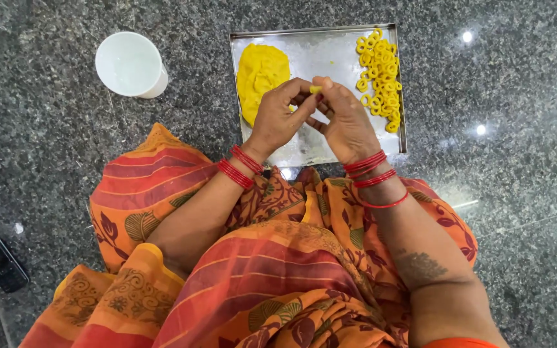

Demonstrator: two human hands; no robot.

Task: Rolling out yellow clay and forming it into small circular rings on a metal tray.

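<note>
A square steel tray (330, 55) lies on the dark granite floor in front of me. On its left side sits a big lump of yellow dough (260, 74). Along its right edge lie several small yellow dough rings (380, 74). Above the tray's middle, my left hand (278, 116) and my right hand (346, 119) meet at the fingertips and pinch a small piece of yellow dough (316, 89) between them. Both wrists carry red bangles.
A white cup (130, 64) stands on the floor left of the tray. A small black phone (1, 263) lies at the far left near the floor's edge. My orange patterned cloth (272, 277) covers my lap below the tray.
</note>
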